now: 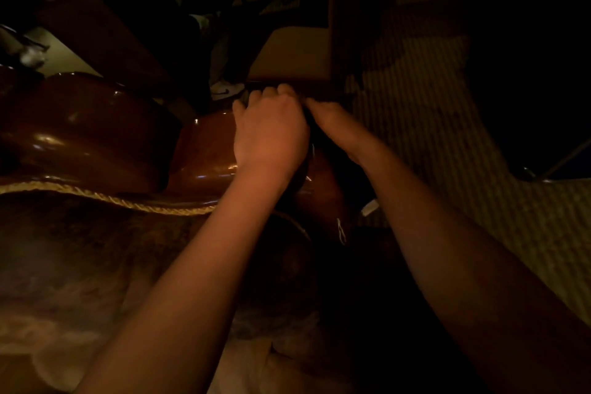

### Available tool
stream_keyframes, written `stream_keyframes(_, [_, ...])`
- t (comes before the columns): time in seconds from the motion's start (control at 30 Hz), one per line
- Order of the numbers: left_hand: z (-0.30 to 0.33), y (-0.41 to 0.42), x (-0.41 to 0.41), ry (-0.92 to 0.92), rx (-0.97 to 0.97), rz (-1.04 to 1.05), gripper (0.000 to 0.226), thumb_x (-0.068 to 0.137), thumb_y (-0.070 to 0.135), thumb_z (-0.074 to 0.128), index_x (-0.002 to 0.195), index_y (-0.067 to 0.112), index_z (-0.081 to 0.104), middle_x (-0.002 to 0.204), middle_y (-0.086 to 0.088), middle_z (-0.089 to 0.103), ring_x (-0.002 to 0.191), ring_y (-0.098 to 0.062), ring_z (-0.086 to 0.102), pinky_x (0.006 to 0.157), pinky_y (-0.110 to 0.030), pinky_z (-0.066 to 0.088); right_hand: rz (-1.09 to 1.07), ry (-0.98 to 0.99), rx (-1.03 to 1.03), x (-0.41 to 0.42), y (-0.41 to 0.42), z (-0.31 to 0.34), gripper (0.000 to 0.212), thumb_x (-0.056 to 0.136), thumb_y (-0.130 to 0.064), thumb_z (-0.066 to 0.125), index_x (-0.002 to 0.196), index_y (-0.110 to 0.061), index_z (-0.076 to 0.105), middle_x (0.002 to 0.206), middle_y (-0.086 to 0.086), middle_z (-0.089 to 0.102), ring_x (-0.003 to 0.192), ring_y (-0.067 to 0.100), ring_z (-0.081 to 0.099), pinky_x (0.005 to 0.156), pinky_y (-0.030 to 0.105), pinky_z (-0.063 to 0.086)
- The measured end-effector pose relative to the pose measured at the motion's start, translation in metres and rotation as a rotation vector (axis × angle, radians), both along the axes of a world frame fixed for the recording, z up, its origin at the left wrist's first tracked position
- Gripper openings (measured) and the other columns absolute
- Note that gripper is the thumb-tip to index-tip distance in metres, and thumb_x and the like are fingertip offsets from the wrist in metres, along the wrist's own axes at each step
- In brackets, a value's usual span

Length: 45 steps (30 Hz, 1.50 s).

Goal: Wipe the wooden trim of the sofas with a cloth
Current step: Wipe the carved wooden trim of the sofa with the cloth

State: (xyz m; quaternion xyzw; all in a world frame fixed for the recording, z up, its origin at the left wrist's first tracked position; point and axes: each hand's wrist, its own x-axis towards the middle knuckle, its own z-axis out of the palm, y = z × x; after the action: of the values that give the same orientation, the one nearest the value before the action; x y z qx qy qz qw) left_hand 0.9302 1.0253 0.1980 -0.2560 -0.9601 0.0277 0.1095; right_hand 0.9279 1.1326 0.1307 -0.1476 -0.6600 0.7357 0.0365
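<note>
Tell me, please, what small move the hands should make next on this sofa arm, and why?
Probably draw both hands back along the glossy wooden trim. The left hand and right hand sit curled together at its far end, with dark material, likely the cloth, between them.

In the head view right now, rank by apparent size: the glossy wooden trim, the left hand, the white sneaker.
1. Glossy wooden trim, largest by far.
2. Left hand, though nearness to the camera inflates it.
3. White sneaker, smallest; it is farther away and partly hidden, so its real size is unsure.
</note>
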Motion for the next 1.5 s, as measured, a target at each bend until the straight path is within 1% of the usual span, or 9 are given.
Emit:
stream_keyframes(0.17, [0.003, -0.003, 0.002, 0.004, 0.112, -0.011, 0.027, 0.091, 0.016, 0.043, 0.113, 0.005, 0.054, 0.114, -0.017, 0.059, 0.111, -0.034, 0.051, 0.101, -0.045, 0.034, -0.092, -0.272, -0.192, 0.043, 0.006, -0.06, 0.059, 0.094, -0.05, 0.042, 0.144, -0.021, 0.03, 0.146, 0.002, 0.034, 0.132, 0.022, 0.035, 0.108, 0.034, 0.026])
stream_keyframes(0.43, [0.002, -0.015, 0.011, 0.182, 0.577, -0.108, 0.031, 0.076, 0.008, 0.039, 0.096, 0.001, 0.061, 0.1, -0.018, 0.058, 0.092, -0.034, 0.055, 0.08, -0.046, 0.044, -0.066, 0.032, 0.028, 0.016, -0.003, 0.023, 0.025, 0.092, -0.029, 0.044, 0.075, -0.021, 0.06, 0.07, -0.003, 0.06, 0.059, 0.005, 0.058, 0.055, 0.016, 0.044])
stream_keyframes(0.53, [-0.003, -0.026, 0.016, 0.205, 0.783, -0.136, 0.031, 0.075, 0.009, 0.038, 0.095, -0.001, 0.061, 0.099, -0.018, 0.058, 0.093, -0.032, 0.055, 0.081, -0.042, 0.044, 0.054, 0.047, 0.137, 0.01, -0.009, 0.031, 0.029, 0.096, -0.027, 0.04, 0.083, -0.016, 0.064, 0.075, -0.001, 0.062, 0.063, 0.004, 0.059, 0.058, 0.015, 0.044])
stream_keyframes(0.7, [-0.06, -0.049, 0.045, 0.408, 0.519, -0.191, 0.035, 0.088, 0.017, 0.044, 0.117, 0.004, 0.06, 0.123, -0.018, 0.057, 0.12, -0.03, 0.047, 0.107, -0.039, 0.025, 0.066, -0.183, -0.065, 0.031, 0.008, -0.022, 0.035, 0.096, -0.039, 0.043, 0.103, -0.012, 0.064, 0.082, 0.006, 0.066, 0.076, 0.018, 0.061, 0.075, 0.03, 0.046])
stream_keyframes(0.87, [-0.081, -0.052, 0.039, 0.523, 0.476, -0.164, 0.04, 0.095, 0.021, 0.039, 0.128, 0.006, 0.055, 0.133, -0.015, 0.053, 0.13, -0.025, 0.037, 0.114, -0.036, 0.014, -0.305, -0.243, -0.257, 0.066, -0.015, -0.067, 0.053, 0.098, -0.044, 0.035, 0.144, -0.019, 0.031, 0.147, 0.004, 0.036, 0.13, 0.02, 0.038, 0.094, 0.022, 0.032])
stream_keyframes(0.97, [-0.084, -0.051, 0.039, 0.553, 0.466, -0.175, 0.041, 0.096, 0.021, 0.039, 0.131, 0.007, 0.053, 0.135, -0.014, 0.052, 0.132, -0.025, 0.036, 0.114, -0.037, 0.014, -0.487, -0.048, -0.352, 0.069, -0.034, -0.068, 0.044, 0.095, -0.038, 0.041, 0.137, -0.024, 0.043, 0.136, 0.0, 0.049, 0.119, 0.014, 0.049, 0.104, 0.031, 0.039])
stream_keyframes(1.13, [-0.088, -0.05, 0.037, 0.632, 0.403, -0.148, 0.043, 0.097, 0.025, 0.036, 0.133, 0.006, 0.05, 0.136, -0.012, 0.052, 0.131, -0.026, 0.036, 0.113, -0.041, 0.018, -0.716, 0.242, -0.026, 0.073, -0.061, -0.064, 0.036, 0.099, -0.021, 0.039, 0.133, -0.012, 0.048, 0.12, -0.009, 0.048, 0.109, 0.002, 0.048, 0.09, 0.011, 0.038])
stream_keyframes(1.33, [-0.091, -0.049, 0.039, 0.653, 0.325, -0.154, 0.045, 0.096, 0.03, 0.038, 0.134, 0.01, 0.048, 0.137, -0.009, 0.052, 0.131, -0.029, 0.032, 0.112, -0.045, 0.019, -0.579, -0.067, -0.214, 0.071, -0.044, -0.116, 0.046, 0.095, -0.039, 0.038, 0.137, -0.021, 0.044, 0.133, -0.003, 0.049, 0.124, 0.018, 0.046, 0.105, 0.034, 0.038])
stream_keyframes(1.5, [-0.091, -0.049, 0.038, 0.673, 0.32, -0.142, 0.044, 0.095, 0.03, 0.038, 0.134, 0.011, 0.049, 0.135, -0.008, 0.053, 0.131, -0.03, 0.032, 0.112, -0.045, 0.018, -0.734, 0.108, -0.032, 0.12, -0.113, -0.109, 0.048, 0.099, -0.023, 0.04, 0.144, -0.011, 0.028, 0.139, -0.008, 0.03, 0.128, -0.002, 0.028, 0.099, -0.001, 0.022])
